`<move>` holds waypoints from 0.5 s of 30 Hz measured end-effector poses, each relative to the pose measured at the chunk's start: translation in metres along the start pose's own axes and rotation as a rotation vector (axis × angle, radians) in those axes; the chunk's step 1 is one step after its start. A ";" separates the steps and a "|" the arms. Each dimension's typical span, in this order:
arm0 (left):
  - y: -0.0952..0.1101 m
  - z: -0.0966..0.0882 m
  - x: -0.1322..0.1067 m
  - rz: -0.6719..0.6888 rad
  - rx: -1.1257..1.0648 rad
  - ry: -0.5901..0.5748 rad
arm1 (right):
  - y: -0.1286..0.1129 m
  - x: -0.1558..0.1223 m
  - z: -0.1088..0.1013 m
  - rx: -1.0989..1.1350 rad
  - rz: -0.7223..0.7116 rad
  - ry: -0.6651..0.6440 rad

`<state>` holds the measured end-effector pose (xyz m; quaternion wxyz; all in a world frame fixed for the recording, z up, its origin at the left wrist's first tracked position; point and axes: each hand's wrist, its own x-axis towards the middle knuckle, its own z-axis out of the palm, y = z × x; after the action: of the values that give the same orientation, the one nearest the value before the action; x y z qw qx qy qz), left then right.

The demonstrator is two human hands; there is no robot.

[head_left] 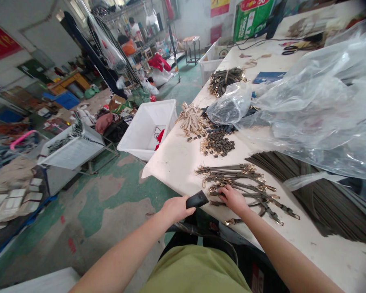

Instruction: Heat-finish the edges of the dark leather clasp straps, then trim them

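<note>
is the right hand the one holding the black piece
No, the left hand holds the black piece, while the right hand rests on the straps with metal fittings.

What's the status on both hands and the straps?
Left hand gripping black strap end. Right hand resting on dark straps with gold clasps. Clear plastic sheeting beyond them, not on them.

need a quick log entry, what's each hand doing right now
Left hand: closed, holding a flat black leather-like piece.
Right hand: open, resting on dark straps with gold metal clasps.
</note>
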<state>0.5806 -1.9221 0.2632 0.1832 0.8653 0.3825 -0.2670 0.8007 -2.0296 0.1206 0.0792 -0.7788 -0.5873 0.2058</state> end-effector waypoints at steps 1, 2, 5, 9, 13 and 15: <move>0.003 -0.001 0.002 0.007 0.019 -0.004 | 0.002 -0.001 0.001 0.026 -0.010 -0.003; 0.006 -0.002 0.004 0.015 0.037 -0.008 | 0.004 -0.002 0.002 0.052 -0.017 0.001; 0.026 -0.006 0.017 0.045 0.074 -0.012 | 0.015 -0.010 0.006 0.111 0.002 0.051; 0.062 -0.013 0.044 0.116 0.091 -0.032 | 0.025 -0.015 0.009 0.187 0.026 0.094; 0.081 -0.018 0.058 0.123 0.157 -0.083 | 0.026 -0.013 0.007 0.220 0.045 0.093; 0.083 -0.019 0.058 0.114 0.193 -0.099 | 0.026 -0.013 0.005 0.222 0.067 0.098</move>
<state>0.6824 -1.9326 0.2528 0.1325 0.8850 0.2956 -0.3344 0.8190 -2.0502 0.1092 0.1866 -0.7934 -0.5301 0.2338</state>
